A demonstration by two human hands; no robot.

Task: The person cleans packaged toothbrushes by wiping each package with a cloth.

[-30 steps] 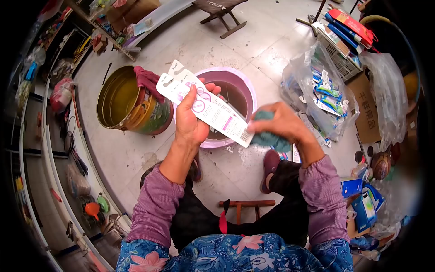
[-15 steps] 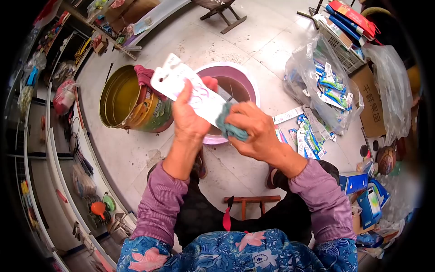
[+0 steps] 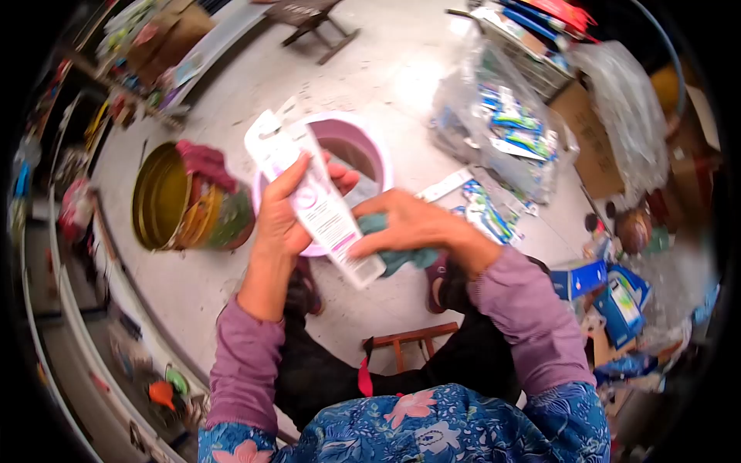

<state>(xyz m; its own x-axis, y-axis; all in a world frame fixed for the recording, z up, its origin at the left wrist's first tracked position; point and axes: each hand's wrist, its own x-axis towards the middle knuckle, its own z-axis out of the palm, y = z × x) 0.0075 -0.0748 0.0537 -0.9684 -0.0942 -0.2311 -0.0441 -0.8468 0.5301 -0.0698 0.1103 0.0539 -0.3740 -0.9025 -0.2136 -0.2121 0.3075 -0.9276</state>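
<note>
My left hand (image 3: 287, 204) is closed round white packages (image 3: 328, 220) with pink print, thumb across the front; at least two seem to overlap. My right hand (image 3: 405, 228) holds a teal cloth (image 3: 401, 260), and its fingertips touch the lower end of the front package. Behind and below the packages stands a pink basin (image 3: 382, 143) with murky water and something pale in it. To the left is a large metal bucket (image 3: 220, 216) with a dark pink cloth (image 3: 204, 163) over its rim.
A clear bag of packaged toothbrushes (image 3: 513, 123) lies at the right, with more packages (image 3: 486, 212) on the floor beside it. Blue boxes (image 3: 617, 309) are at the lower right, a folding stool (image 3: 305, 15) at the top, shelves on the left.
The view has shifted, moving the surroundings leftward. The packages are tilted more steeply. My right hand, with the cloth, has moved to the lower end of the front package.
</note>
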